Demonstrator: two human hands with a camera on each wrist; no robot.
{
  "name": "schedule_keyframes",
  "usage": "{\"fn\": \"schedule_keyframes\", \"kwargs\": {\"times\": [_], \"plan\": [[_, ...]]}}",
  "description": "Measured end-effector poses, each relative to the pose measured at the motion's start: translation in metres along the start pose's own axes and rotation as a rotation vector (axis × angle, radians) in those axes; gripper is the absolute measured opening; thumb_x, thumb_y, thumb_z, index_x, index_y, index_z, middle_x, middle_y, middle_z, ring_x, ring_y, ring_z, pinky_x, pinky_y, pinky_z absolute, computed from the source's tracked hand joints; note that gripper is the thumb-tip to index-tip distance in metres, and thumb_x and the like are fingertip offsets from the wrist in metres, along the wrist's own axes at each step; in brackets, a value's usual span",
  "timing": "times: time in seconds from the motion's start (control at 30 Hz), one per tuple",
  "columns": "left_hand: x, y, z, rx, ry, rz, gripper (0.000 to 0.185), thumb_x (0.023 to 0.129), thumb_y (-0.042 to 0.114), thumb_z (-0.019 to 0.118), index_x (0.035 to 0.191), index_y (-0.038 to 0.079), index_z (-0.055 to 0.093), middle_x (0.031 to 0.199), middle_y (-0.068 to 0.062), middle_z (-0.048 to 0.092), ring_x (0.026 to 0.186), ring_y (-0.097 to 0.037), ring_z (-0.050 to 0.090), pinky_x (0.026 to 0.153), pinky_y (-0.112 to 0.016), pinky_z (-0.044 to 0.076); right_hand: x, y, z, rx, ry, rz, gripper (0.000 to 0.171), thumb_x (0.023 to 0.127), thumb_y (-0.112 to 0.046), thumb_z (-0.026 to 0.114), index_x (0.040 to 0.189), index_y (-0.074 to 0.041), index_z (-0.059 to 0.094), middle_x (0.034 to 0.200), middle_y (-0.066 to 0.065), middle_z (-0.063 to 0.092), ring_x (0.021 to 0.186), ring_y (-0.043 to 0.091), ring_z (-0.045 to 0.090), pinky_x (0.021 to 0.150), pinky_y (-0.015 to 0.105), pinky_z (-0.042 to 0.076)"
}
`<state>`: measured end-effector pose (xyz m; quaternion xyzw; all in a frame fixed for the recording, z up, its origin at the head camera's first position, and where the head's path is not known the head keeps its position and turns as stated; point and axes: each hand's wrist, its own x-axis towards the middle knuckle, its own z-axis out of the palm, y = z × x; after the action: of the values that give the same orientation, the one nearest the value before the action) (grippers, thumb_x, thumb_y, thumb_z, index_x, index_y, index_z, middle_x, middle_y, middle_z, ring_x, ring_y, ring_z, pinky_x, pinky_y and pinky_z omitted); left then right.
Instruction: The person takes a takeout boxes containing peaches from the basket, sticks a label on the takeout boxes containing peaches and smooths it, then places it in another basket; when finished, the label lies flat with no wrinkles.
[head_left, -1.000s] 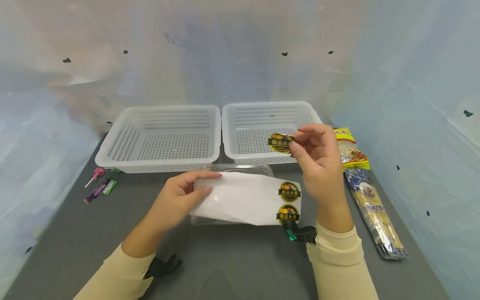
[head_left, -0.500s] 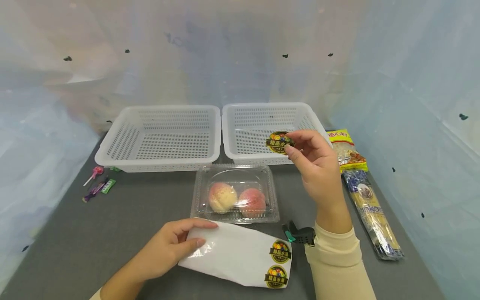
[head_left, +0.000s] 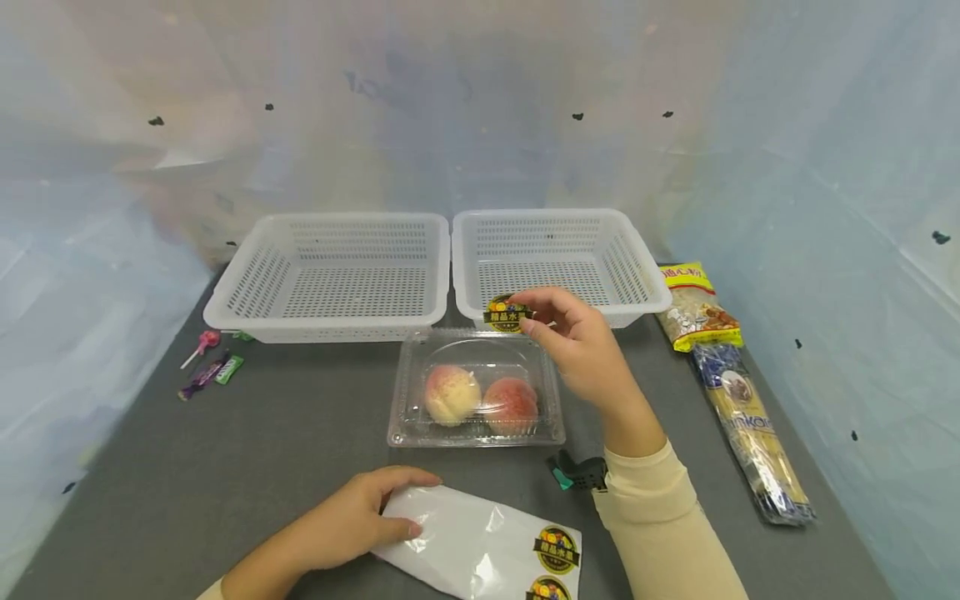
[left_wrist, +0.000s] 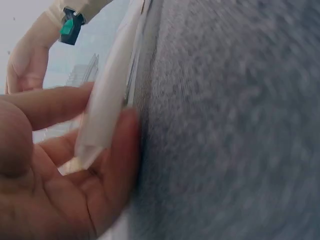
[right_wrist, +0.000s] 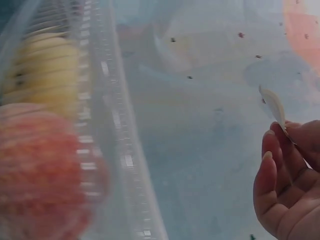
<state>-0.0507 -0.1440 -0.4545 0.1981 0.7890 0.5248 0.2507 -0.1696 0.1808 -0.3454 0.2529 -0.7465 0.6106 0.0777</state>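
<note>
Between its thumb and fingers my right hand (head_left: 581, 350) pinches a round black-and-gold sticker (head_left: 504, 313) with a fruit picture, held above the back edge of a clear plastic clamshell box (head_left: 405, 417). Two peaches, a yellow-pink one (head_left: 452, 395) and a redder one (head_left: 511, 406), lie inside the closed box. Low at the front, my left hand (head_left: 360, 521) grips the left end of a white sticker sheet (head_left: 457, 542), two stickers showing at its right end. In the left wrist view the sheet (left_wrist: 107, 95) sits between thumb and fingers. The right wrist view shows the pinched sticker (right_wrist: 273, 106) edge-on.
Two white perforated baskets, left (head_left: 330, 325) and right (head_left: 652, 292), stand side by side at the back. On the right lie a yellow-topped food bag (head_left: 697, 308) and a noodle packet (head_left: 753, 433). A lollipop (head_left: 206, 340) and wrapped candies (head_left: 213, 375) lie at left.
My left hand has brought the sheet down toward the front, uncovering the box of peaches. My right hand has moved left with the sticker, from before the right basket to over the box's back edge.
</note>
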Motion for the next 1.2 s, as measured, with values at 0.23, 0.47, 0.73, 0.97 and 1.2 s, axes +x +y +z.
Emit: {"fn": "schedule_keyframes", "kwargs": {"times": [0.23, 0.47, 0.73, 0.97, 1.2], "plan": [[-0.002, -0.002, -0.001, 0.165, 0.092, -0.060, 0.048, 0.095, 0.010, 0.084, 0.141, 0.013, 0.072, 0.084, 0.001, 0.068, 0.069, -0.010, 0.057, 0.057, -0.026, 0.049, 0.003, 0.017, 0.008, -0.043, -0.073, 0.093, 0.024, 0.103, 0.004, 0.070, 0.127, 0.001, 0.073, 0.113, 0.012, 0.073, 0.091, 0.026, 0.067, 0.073, 0.030, 0.053], [0.004, -0.005, -0.003, -0.128, 0.210, -0.164, 0.047, 0.096, 0.001, 0.079, 0.141, -0.004, 0.068, 0.087, -0.007, 0.064, 0.058, -0.011, 0.053, 0.046, -0.022, 0.043, 0.004, 0.023, 0.008, -0.052, -0.080, 0.146, 0.024, 0.104, 0.002, 0.069, 0.128, 0.001, 0.073, 0.116, 0.012, 0.074, 0.092, 0.030, 0.066, 0.073, 0.030, 0.052], [0.010, -0.013, 0.001, -0.340, 0.376, -0.260, 0.041, 0.096, 0.000, 0.079, 0.134, -0.006, 0.066, 0.104, -0.013, 0.070, 0.083, -0.027, 0.069, 0.061, -0.039, 0.062, 0.004, 0.025, 0.007, -0.076, -0.094, 0.180, 0.025, 0.105, 0.000, 0.070, 0.129, -0.003, 0.074, 0.115, 0.009, 0.074, 0.094, 0.034, 0.067, 0.073, 0.031, 0.052], [0.001, 0.007, -0.016, 0.139, 0.326, -0.290, 0.050, 0.098, 0.031, 0.085, 0.136, 0.003, 0.070, 0.091, -0.003, 0.063, 0.070, -0.020, 0.060, 0.055, -0.034, 0.053, 0.004, 0.027, 0.010, -0.110, -0.163, 0.183, 0.024, 0.105, 0.000, 0.069, 0.128, -0.001, 0.073, 0.110, 0.009, 0.073, 0.091, 0.034, 0.065, 0.071, 0.031, 0.050], [-0.002, 0.049, -0.043, 0.338, 0.295, -0.114, 0.026, 0.102, 0.044, 0.079, 0.106, 0.018, 0.078, 0.072, 0.005, 0.059, 0.059, -0.012, 0.051, 0.052, -0.029, 0.043, 0.004, 0.033, 0.015, -0.134, -0.231, 0.202, 0.024, 0.107, -0.001, 0.067, 0.130, -0.003, 0.074, 0.109, 0.005, 0.074, 0.094, 0.035, 0.068, 0.074, 0.035, 0.054]]}}
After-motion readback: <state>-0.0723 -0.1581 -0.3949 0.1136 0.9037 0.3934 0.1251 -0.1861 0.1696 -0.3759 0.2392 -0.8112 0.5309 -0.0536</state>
